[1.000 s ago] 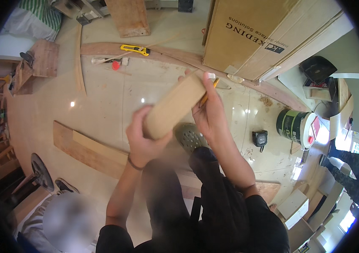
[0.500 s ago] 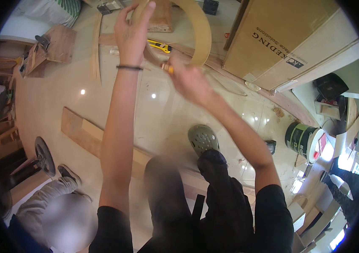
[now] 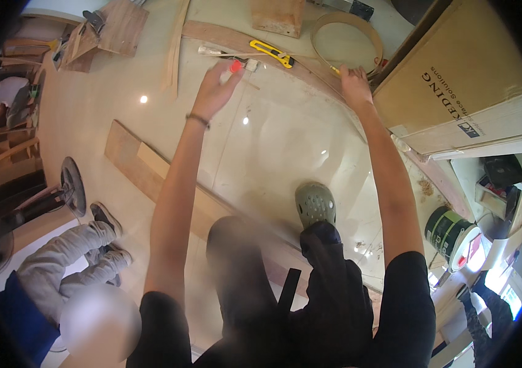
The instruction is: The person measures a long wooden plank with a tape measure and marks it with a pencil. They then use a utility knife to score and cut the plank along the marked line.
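My left hand (image 3: 216, 91) is closed, with a small red object (image 3: 235, 66) at its fingertips; its kind is unclear. Just beyond it a brush with pale bristles (image 3: 251, 64) lies on the floor. A yellow utility knife (image 3: 271, 53) lies to the right of the brush, at the edge of a long wooden strip (image 3: 224, 38). My right hand (image 3: 356, 89) is closed, fingers down, around a thin thing whose orange-yellow end (image 3: 336, 70) sticks out on the left. Directly beyond that hand stands a ring-shaped coil of tan banding (image 3: 373, 38), close to its fingers.
A large cardboard box (image 3: 451, 80) stands at the right, with a dark green bucket (image 3: 448, 236) nearer me. A long board (image 3: 123, 150) crosses the floor before my legs. At the lower left another person in grey trousers (image 3: 70, 251) sits near a round-based stool (image 3: 73, 187).
The tan coil has gone from my left hand to the floor at the right. My hands have moved apart, the left one back toward me, the right one rightward. The camera view has shifted.
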Demonstrator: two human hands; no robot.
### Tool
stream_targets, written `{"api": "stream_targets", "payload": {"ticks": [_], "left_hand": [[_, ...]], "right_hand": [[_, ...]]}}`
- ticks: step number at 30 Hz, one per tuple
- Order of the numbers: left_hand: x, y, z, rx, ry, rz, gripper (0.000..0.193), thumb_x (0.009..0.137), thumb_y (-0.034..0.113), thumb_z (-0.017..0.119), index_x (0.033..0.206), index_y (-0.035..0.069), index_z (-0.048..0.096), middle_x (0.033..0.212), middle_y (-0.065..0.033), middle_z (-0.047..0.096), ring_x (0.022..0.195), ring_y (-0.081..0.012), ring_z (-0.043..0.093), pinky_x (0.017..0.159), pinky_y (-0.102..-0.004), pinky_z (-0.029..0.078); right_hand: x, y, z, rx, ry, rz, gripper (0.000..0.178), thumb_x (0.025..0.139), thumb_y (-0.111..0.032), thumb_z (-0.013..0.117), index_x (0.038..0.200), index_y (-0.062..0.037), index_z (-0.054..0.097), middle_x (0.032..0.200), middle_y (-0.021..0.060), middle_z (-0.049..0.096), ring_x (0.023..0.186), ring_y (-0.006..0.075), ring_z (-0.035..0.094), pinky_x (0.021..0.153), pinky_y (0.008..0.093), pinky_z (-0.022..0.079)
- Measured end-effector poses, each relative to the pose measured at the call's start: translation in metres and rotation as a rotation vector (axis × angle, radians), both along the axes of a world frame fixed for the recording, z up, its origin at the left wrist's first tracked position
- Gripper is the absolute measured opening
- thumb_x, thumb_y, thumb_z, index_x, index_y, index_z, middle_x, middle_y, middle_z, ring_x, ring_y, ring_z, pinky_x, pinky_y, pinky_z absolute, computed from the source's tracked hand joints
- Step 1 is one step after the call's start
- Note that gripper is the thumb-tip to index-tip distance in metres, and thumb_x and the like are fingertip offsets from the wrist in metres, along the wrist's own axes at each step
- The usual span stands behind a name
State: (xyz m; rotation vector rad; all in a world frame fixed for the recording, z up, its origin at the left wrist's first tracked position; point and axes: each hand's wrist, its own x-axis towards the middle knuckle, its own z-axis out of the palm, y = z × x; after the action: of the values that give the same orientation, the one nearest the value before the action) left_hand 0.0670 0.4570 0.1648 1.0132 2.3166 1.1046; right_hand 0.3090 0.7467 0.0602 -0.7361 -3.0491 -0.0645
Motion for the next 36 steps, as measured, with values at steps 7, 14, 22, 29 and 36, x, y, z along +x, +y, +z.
{"api": "stream_targets", "payload": {"ticks": [7,14,22,29,36], "left_hand": [[0.060,-0.217,-0.058,-0.132,0.119,0.650,0.047,0.095,0.030,0.062,0.125,-0.006,0.052,0.121,-0.0215,0.056,0.117,-0.0319,0.054,0.100,-0.0402,0.043],[0.149,-0.347,-0.119,-0.459,0.159,1.097,0.031,0.098,0.022,0.051,0.110,-0.006,0.051,0.105,-0.0237,0.054,0.103,-0.0382,0.053,0.090,-0.0452,0.044],[0.162,-0.322,-0.140,-0.773,0.382,1.088,0.024,0.098,0.019,0.045,0.095,-0.004,0.049,0.096,-0.0238,0.053,0.093,-0.0409,0.054,0.081,-0.0502,0.043],[0.165,-0.325,-0.160,-0.916,0.689,0.994,0.028,0.099,0.021,0.037,0.098,-0.003,0.050,0.099,-0.0265,0.053,0.095,-0.0431,0.054,0.084,-0.0507,0.044],[0.164,-0.339,-0.175,-0.987,0.548,0.990,0.029,0.100,0.022,0.036,0.104,-0.003,0.048,0.101,-0.0250,0.053,0.098,-0.0410,0.055,0.084,-0.0495,0.046]], "right_hand": [[-0.028,-0.009,0.034,0.137,0.008,-0.180,0.026,0.091,-0.018,0.057,0.114,-0.0053,0.052,0.131,0.0156,0.053,0.125,0.0276,0.050,0.105,0.0522,0.040],[-0.026,-0.082,0.038,-0.393,-0.204,-0.164,0.039,0.093,-0.033,0.055,0.117,-0.0036,0.043,0.110,0.0220,0.064,0.091,0.0402,0.068,0.072,0.0519,0.055],[-0.029,-0.102,-0.013,-0.075,-0.112,0.015,0.037,0.092,-0.028,0.057,0.119,-0.0044,0.049,0.117,0.0172,0.059,0.109,0.0338,0.060,0.085,0.0479,0.052],[-0.028,-0.098,-0.009,-0.096,0.057,-0.233,0.037,0.089,-0.025,0.060,0.119,-0.0052,0.052,0.116,0.0144,0.056,0.112,0.0317,0.055,0.092,0.0467,0.047],[0.050,-0.097,-0.004,-0.447,0.807,-0.688,0.036,0.082,-0.015,0.069,0.112,-0.0032,0.052,0.103,0.0154,0.057,0.099,0.0323,0.057,0.085,0.0440,0.048]]}}
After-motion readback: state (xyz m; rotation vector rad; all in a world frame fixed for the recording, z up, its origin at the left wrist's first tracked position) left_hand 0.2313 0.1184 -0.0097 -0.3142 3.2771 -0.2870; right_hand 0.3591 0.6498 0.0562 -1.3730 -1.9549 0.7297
